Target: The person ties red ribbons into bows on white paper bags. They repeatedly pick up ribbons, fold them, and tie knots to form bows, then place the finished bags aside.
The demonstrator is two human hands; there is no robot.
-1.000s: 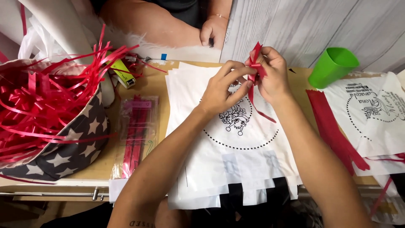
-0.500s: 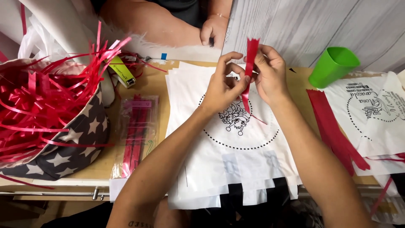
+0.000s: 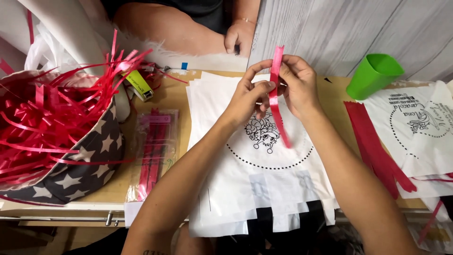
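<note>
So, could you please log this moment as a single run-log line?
left hand: pinching red ribbon strip | right hand: pinching same strip, held upright | below: stack of white printed bags | left: basket of red ribbon

Glossy smooth ribbon (image 3: pixel 275 89); matt white paper bags (image 3: pixel 245 189); smooth green plastic cup (image 3: pixel 374 74); matt wooden surface (image 3: pixel 172 94).

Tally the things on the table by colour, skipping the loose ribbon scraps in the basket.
Red: 2, held ribbon strip, flat ribbon pile
Green: 2, cup, stapler
White: 2, bag stack, printed bags at right
Total: 6
</note>
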